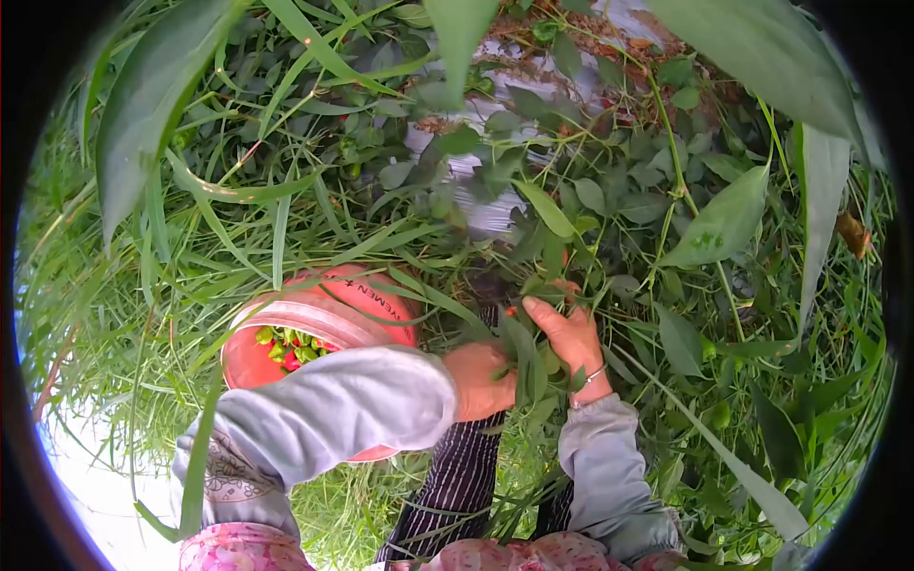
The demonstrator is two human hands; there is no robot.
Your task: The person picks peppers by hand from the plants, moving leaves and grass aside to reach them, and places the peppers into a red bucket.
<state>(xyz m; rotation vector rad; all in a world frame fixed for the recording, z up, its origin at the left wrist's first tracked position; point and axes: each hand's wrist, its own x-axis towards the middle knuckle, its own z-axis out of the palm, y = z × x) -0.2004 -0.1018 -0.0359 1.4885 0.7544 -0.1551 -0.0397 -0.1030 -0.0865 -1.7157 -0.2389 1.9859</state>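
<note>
While your right hand is resting beside a red pepper at ten o'clock (likely light, firm; best stem-held), leaves are hiding whether fingers are clamped.

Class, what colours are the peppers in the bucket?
The peppers are red and green, seen best in the head view.

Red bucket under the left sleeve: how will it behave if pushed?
The bucket likely keeps its shape; its smooth, curved wall looks like stiff plastic. It may snag or tip, given the long grass around it. The small peppers inside would probably shift.
</note>
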